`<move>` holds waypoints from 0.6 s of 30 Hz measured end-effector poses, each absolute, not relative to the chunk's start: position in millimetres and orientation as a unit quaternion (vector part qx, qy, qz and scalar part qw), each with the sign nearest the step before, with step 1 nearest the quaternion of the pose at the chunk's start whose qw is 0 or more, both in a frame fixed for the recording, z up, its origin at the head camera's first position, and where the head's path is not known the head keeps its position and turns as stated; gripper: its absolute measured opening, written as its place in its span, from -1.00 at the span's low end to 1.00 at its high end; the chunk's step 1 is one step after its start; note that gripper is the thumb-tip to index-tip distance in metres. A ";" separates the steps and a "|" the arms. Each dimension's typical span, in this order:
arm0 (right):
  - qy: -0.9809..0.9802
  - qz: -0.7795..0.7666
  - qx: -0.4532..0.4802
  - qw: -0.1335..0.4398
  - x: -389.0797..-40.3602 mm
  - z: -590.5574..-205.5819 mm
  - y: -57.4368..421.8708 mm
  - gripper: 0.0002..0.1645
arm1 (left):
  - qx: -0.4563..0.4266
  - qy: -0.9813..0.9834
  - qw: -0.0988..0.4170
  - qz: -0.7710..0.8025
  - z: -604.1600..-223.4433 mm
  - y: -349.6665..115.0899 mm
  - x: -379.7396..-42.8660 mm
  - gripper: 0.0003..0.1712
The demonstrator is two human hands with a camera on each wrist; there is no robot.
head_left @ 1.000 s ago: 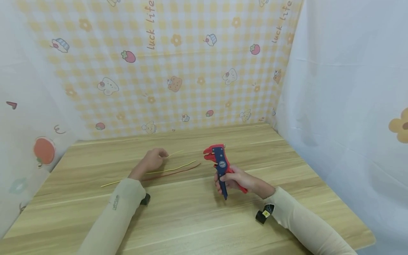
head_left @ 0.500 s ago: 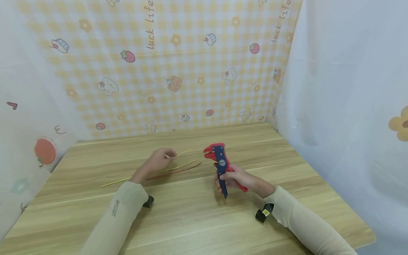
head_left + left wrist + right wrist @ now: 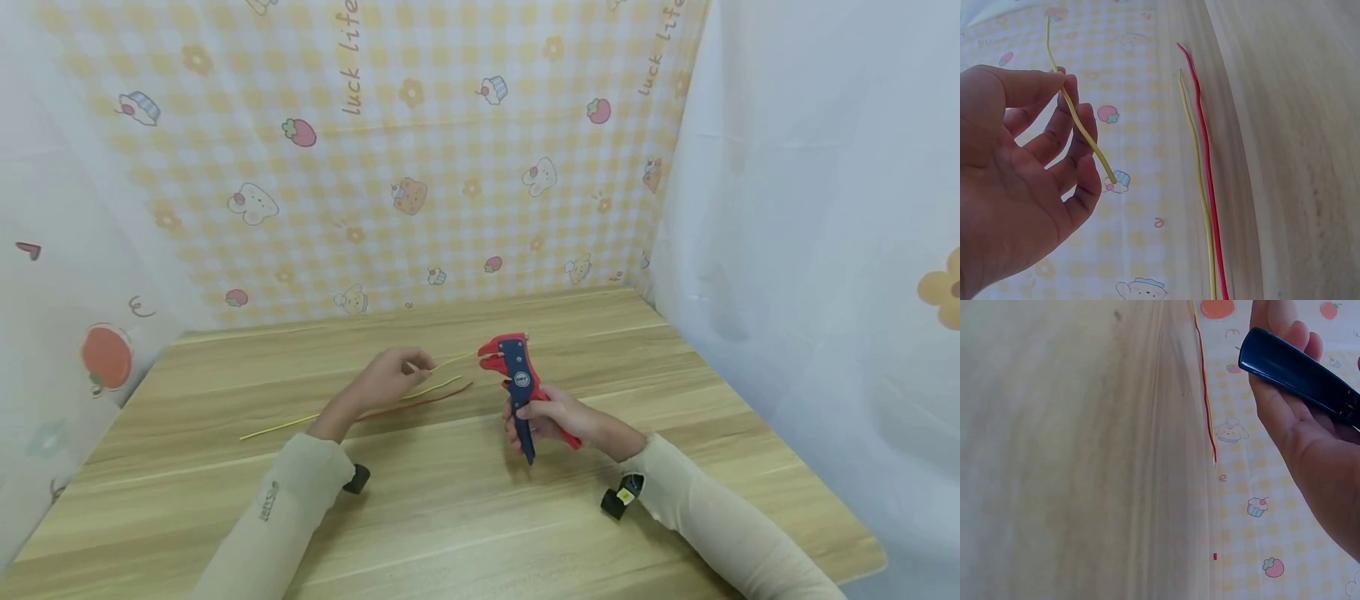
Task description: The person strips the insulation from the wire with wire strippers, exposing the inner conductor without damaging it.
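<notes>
My left hand [image 3: 392, 375] pinches a short yellow wire [image 3: 1082, 128] between thumb and fingertips, above the table. In the head view, the wire's far end reaches to the red jaws of a wire stripper. Whether it sits between the jaws, I cannot tell. The wire stripper [image 3: 517, 367], red and dark blue, stands upright in the grip of my right hand [image 3: 551, 417], with its fingers around the handles. One dark blue handle [image 3: 1297, 372] shows close up in the right wrist view. Below the left hand lie another yellow wire [image 3: 1196, 150] and a red wire [image 3: 1205, 144], side by side.
The wooden table [image 3: 450, 517] carries the two loose wires left of the middle. A tiny red piece [image 3: 1215, 556] lies on it in the right wrist view. A checked patterned curtain [image 3: 420, 150] hangs at the back, and white cloth [image 3: 810, 250] on the right.
My left hand has moved right with the yellow wire, bringing the wire's end up to the stripper's jaws. The right hand and stripper have barely moved.
</notes>
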State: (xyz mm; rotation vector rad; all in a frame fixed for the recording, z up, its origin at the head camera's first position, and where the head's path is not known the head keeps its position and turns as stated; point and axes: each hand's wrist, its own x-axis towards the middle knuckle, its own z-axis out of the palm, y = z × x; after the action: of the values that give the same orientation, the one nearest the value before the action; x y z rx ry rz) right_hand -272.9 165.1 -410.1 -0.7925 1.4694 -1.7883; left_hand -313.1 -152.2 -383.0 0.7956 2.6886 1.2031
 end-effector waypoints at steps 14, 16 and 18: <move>0.572 -0.693 -0.281 0.336 -274.4 -408.1 164.8 -0.75 | 0.286 0.858 0.054 0.424 -377.4 -145.0 -306.9 -0.81; 0.572 -0.693 -0.281 0.337 -274.4 -408.3 164.5 -0.75 | 0.286 0.856 0.059 0.427 -377.3 -145.3 -306.4 -0.81; 0.571 -0.694 -0.280 0.337 -274.4 -408.2 164.3 -0.74 | 0.288 0.854 0.065 0.429 -377.1 -145.7 -306.0 -0.80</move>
State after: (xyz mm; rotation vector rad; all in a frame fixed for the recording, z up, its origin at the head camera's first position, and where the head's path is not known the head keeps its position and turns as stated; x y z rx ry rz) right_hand -274.4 164.3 -408.2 -0.7308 1.4895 -1.8097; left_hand -306.0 -145.7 -377.1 0.8693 2.5761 1.2945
